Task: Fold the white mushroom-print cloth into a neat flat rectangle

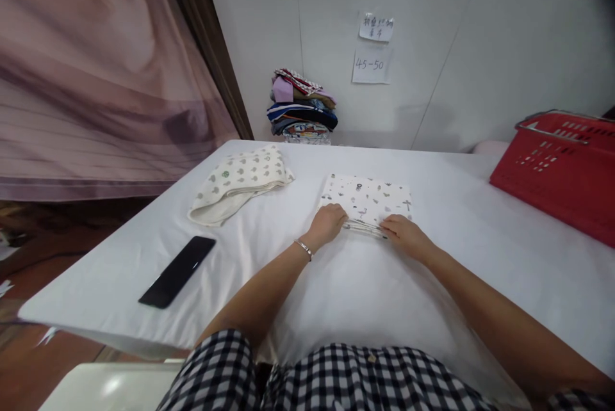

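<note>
A white cloth with small grey and black prints (368,196) lies folded in layers on the white-covered table. My left hand (328,223) grips its near left corner, fingers closed over the edge. At the near right corner my right hand (406,235) has its fingers curled on the cloth's edge; the thumbs are partly hidden. Between the hands the stacked layers of the near edge show. Farther left rests another folded cloth, cream with grey tree-like prints (240,177), untouched by either hand.
A black phone-like slab (177,271) lies on the left of the table (269,276). On the right stands a red plastic basket (557,171). Behind the far edge is a pile of folded fabrics (302,107), near handwritten paper signs (372,65) on the wall. A pink curtain (96,78) hangs left.
</note>
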`<state>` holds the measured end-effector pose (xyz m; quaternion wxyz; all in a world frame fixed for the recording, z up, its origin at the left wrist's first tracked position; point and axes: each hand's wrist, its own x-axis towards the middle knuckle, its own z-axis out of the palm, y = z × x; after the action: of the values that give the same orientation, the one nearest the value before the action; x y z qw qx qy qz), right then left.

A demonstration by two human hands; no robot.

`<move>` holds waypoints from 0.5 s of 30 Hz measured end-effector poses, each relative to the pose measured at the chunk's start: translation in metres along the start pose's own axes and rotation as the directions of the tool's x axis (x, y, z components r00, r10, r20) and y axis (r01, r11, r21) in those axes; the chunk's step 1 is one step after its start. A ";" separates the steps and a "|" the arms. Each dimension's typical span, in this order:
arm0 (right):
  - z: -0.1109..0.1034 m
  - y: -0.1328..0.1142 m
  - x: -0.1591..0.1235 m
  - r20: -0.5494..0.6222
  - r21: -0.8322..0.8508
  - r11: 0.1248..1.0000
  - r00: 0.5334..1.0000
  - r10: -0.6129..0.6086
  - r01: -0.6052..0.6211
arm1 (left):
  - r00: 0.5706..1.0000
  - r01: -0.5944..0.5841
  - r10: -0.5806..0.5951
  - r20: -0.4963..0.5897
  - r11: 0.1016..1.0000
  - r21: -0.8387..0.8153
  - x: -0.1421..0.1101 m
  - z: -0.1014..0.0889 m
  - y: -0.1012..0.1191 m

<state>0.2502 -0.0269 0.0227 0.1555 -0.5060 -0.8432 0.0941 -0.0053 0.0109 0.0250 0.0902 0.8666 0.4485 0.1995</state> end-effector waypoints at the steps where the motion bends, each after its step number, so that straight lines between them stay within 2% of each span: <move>1: 0.000 0.001 -0.001 -0.001 -0.026 1.000 1.000 -0.014 0.014 | 1.000 -0.004 0.004 0.000 1.000 0.015 0.000 0.000 0.000; 6: 0.003 0.003 -0.004 -0.088 -0.125 0.992 0.995 -0.042 0.031 | 0.996 -0.084 0.086 -0.016 0.990 0.115 -0.003 0.000 -0.001; 9: 0.004 0.003 -0.006 -0.075 -0.169 0.984 0.995 -0.062 0.048 | 0.990 -0.140 0.143 -0.007 0.977 0.161 -0.007 0.002 -0.003; 12: 0.007 0.004 -0.007 -0.053 -0.199 0.976 0.994 -0.100 0.087 | 0.985 -0.166 0.172 -0.017 0.971 0.170 -0.010 0.005 -0.006; 15: 0.012 0.006 -0.009 -0.093 -0.229 0.967 0.986 -0.139 0.115 | 0.982 -0.179 0.185 -0.037 0.975 0.131 -0.013 0.008 -0.010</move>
<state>0.2543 -0.0319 0.0085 0.1489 -0.4694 -0.8695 -0.0387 -0.0160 0.0063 0.0114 0.0050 0.9027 0.3812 0.1993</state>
